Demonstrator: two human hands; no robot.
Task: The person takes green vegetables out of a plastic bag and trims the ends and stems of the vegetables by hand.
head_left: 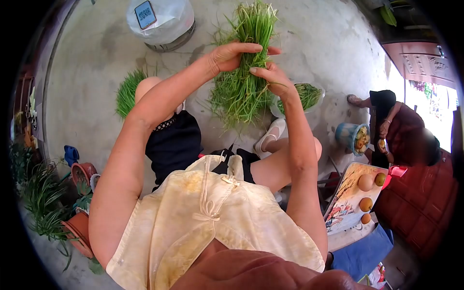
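A thick bunch of long, thin green chives (256, 29) is held up in front of my knees. My left hand (234, 55) wraps round it from the left, thumb across the front. My right hand (274, 78) grips it slightly lower from the right, thumb against the stems. Below the hands, a loose heap of chives (234, 99) spreads over the floor, and I cannot tell where bunch and heap part. Another chive pile (128, 92) lies beside my left knee. Beyond my right foot, a clear plastic bag (316, 96) holds more cut greens.
A phone (145, 14) rests on a plastic-covered round container (166, 21). At right, another person (403, 118) bends over a blue bucket (344, 135) of scraps. A small table (345, 193) bears several round fruits. Potted plants (79, 232) stand at left.
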